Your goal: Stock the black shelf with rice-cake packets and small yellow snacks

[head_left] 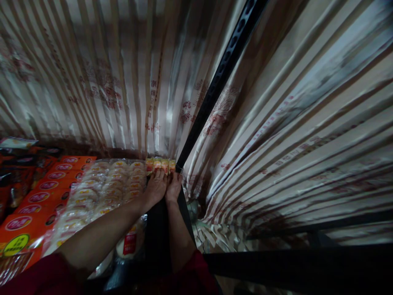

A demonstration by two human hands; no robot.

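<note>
Packets [157, 164] line the shelf's [157, 233] back corner; your left hand [157, 187] and right hand [173, 187] crowd together there, probably because the post [215, 82] limits room; whether either grip is closed, I can't tell.

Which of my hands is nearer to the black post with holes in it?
Right. The right hand is close by the foot of the black post; the left hand is farther left, fingers at the small yellow packets.
</note>
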